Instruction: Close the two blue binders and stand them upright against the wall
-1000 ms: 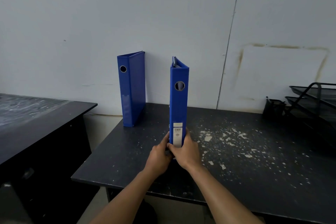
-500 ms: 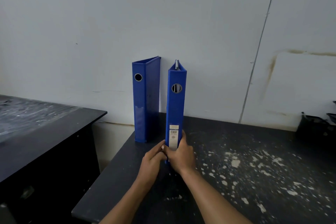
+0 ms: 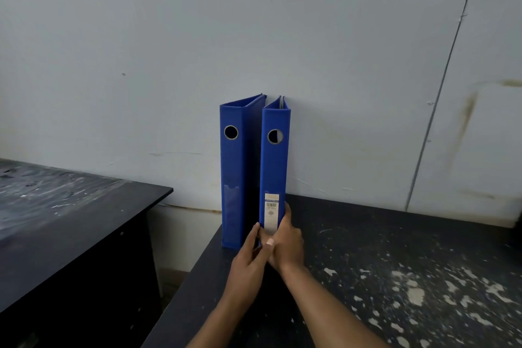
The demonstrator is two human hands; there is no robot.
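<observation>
Two closed blue binders stand upright side by side at the wall on a black table (image 3: pixel 367 234). The left binder (image 3: pixel 234 172) stands alone, spine toward me, near the table's left edge. The right binder (image 3: pixel 275 167) has a white barcode label low on its spine. My left hand (image 3: pixel 250 260) presses the lower left side of this binder. My right hand (image 3: pixel 288 243) wraps its lower right side, with the thumb on the spine. Its bottom edge is hidden behind my hands. A narrow dark gap separates the two binders.
The table top carries white paint flecks, dense at the right. A second black desk (image 3: pixel 70 220) stands to the left, across a gap that shows the floor. The grey wall (image 3: pixel 254 37) has a vertical seam at the right.
Both hands have pushed the labelled binder back and to the left, up to the wall beside the other binder. My view has moved closer and leftward; the wire trays at the right are out of frame.
</observation>
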